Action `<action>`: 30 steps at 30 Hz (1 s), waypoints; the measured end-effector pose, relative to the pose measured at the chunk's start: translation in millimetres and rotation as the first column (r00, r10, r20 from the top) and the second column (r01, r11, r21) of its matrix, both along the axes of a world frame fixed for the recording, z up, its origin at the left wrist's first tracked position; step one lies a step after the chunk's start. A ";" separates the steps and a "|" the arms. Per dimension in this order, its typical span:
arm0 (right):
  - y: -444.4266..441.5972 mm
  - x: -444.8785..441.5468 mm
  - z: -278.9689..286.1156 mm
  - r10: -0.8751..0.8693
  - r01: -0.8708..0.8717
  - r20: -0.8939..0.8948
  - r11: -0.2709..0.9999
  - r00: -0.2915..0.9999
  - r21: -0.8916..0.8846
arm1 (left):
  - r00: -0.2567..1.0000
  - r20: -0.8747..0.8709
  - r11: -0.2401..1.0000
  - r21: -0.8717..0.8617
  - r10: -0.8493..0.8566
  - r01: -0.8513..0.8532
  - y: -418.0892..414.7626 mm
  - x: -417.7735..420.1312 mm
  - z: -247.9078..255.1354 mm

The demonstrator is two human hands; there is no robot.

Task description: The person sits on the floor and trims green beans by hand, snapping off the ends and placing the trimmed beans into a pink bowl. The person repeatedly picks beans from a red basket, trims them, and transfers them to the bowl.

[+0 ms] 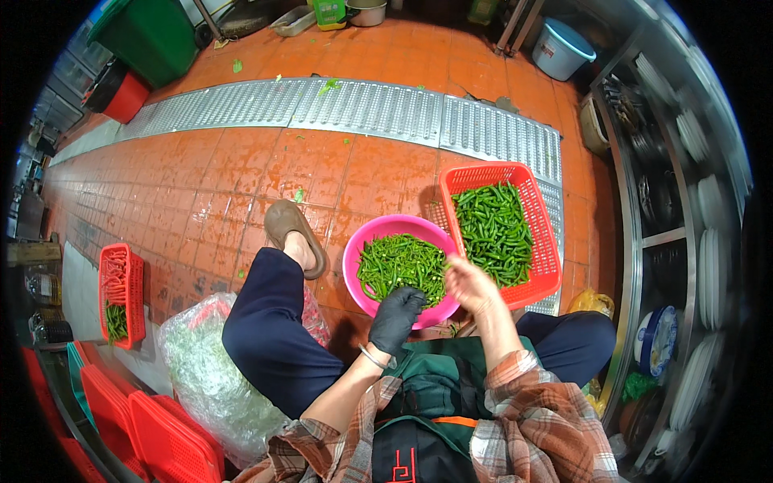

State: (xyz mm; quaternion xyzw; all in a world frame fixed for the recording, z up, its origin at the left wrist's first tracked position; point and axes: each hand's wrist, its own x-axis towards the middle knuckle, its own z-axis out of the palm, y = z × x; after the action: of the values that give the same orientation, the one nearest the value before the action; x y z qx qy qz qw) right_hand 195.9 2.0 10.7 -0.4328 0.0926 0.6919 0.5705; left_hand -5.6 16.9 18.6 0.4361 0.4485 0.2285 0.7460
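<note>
A pink plastic basin (351, 275) stands on the floor before me, filled with thin green chili peppers (401, 262). My left hand (398, 320), in a black glove, is over its near rim with the fingers curled; what they may hold is hidden. My right hand (474, 284) is bare and blurred, between the basin and a red plastic basket (549, 253). Its fingertips are drawn together near the basin's right rim, with a hint of green at them. The basket touches the basin's right side and holds many green chili peppers (495, 232).
A clear plastic bag of greens (211, 362) lies beside my left leg. Further left stand a small red basket (139, 296) with red and green peppers and several stacked red baskets (169, 428). A steel shelf (664, 237) with plates is on the right. Metal drain grating (368, 111) crosses the wet tiled floor.
</note>
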 end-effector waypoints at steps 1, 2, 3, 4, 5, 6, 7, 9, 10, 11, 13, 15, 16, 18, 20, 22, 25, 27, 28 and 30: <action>2.5 21.3 -11.3 -0.165 0.166 -0.022 0.980 0.986 0.106 | 0.999 -0.027 0.998 -0.038 0.039 -0.040 -0.6 0.4 -7.6; 5.2 38.1 -16.8 -0.360 0.352 0.076 0.930 0.930 0.103 | 0.997 -0.071 0.993 -0.121 0.006 -0.015 2.6 -6.7 -22.6; 5.3 56.4 -14.3 -0.449 0.447 0.116 0.893 0.886 0.048 | 0.995 -0.050 0.980 -0.177 0.082 -0.090 2.5 -6.7 -21.6; 6.1 61.4 -18.2 -0.455 0.466 0.195 0.885 0.869 -0.008 | 0.987 -0.034 0.958 -0.234 0.160 -0.163 1.8 -6.4 -20.4; 7.9 64.5 -23.2 -0.453 0.485 0.273 0.872 0.849 -0.062 | 0.971 -0.023 0.927 -0.290 0.239 -0.236 2.0 -6.7 -19.3; 2.6 69.3 -44.2 -0.352 0.357 0.357 0.932 0.865 0.053 | 0.982 0.008 0.937 -0.302 0.187 -0.176 2.7 -8.4 -24.3; 5.3 56.0 -49.5 -0.203 0.222 0.554 0.974 0.807 0.033 | 0.979 0.002 0.927 -0.324 0.203 -0.191 2.9 -7.4 -22.8; 3.7 35.2 -88.5 0.134 -0.103 0.766 0.991 0.629 -0.088 | 0.971 -0.014 0.904 -0.363 0.237 -0.226 2.4 -4.0 -19.0; 6.9 17.4 -97.5 0.319 -0.263 0.829 0.940 0.460 -0.216 | 0.966 -0.023 0.896 -0.369 0.257 -0.248 2.2 -6.4 -21.7; 8.5 2.7 -104.9 0.469 -0.389 0.847 0.850 0.250 -0.356 | 0.960 -0.031 0.887 -0.375 0.277 -0.269 1.4 -7.9 -24.1; 10.4 -15.5 -124.2 0.334 -0.475 0.909 0.776 -0.248 -0.415 | 0.963 -0.045 0.902 -0.341 0.264 -0.263 0.6 -7.3 -27.1; 13.8 -28.9 -140.8 0.439 -0.479 0.813 0.659 -0.382 -0.581 | 0.976 -0.076 0.942 -0.256 0.204 -0.217 -1.4 -6.3 -29.3; 15.1 -34.1 -148.0 0.481 -0.470 0.771 0.612 -0.418 -0.637 | 0.972 -0.101 0.945 -0.236 0.210 -0.229 -2.6 -3.7 -30.3; 13.1 -40.3 -160.8 0.558 -0.442 0.671 0.505 -0.488 -0.741 | 0.964 -0.091 0.927 -0.264 0.250 -0.265 -1.5 0.8 -24.8; 8.9 -41.7 -160.8 0.569 -0.396 0.638 0.502 -0.518 -0.769 | 0.961 -0.054 0.914 -0.298 0.272 -0.276 0.1 4.7 -15.5; 3.4 -41.1 -151.3 0.561 -0.378 0.650 0.532 -0.512 -0.758 | 0.964 -0.058 0.927 -0.267 0.259 -0.265 -0.3 5.5 -18.0; -0.5 -43.2 -110.8 0.489 -0.421 0.751 0.626 -0.444 -0.656 | 0.959 -0.037 0.926 -0.250 0.282 -0.282 -2.5 0.0 -22.6; -7.0 -37.2 -107.2 0.447 -0.446 0.819 0.689 -0.359 -0.571 | 0.959 -0.027 0.929 -0.242 0.281 -0.279 -2.3 0.7 -22.9; -9.3 -34.3 -103.5 0.454 -0.445 0.836 0.708 -0.308 -0.548 | 0.962 -0.036 0.934 -0.233 0.270 -0.271 -1.8 1.7 -22.5; -11.8 -29.5 -96.6 0.437 -0.438 0.872 0.754 -0.221 -0.489 | 0.967 -0.044 0.943 -0.211 0.252 -0.256 -2.0 2.2 -22.6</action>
State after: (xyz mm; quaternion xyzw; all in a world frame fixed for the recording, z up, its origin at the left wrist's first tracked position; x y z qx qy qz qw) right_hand 166.5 -9.8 -85.9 -0.7856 -0.4923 0.3297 0.1783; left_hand -3.4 14.9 -3.9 0.2934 0.5291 0.2693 0.7493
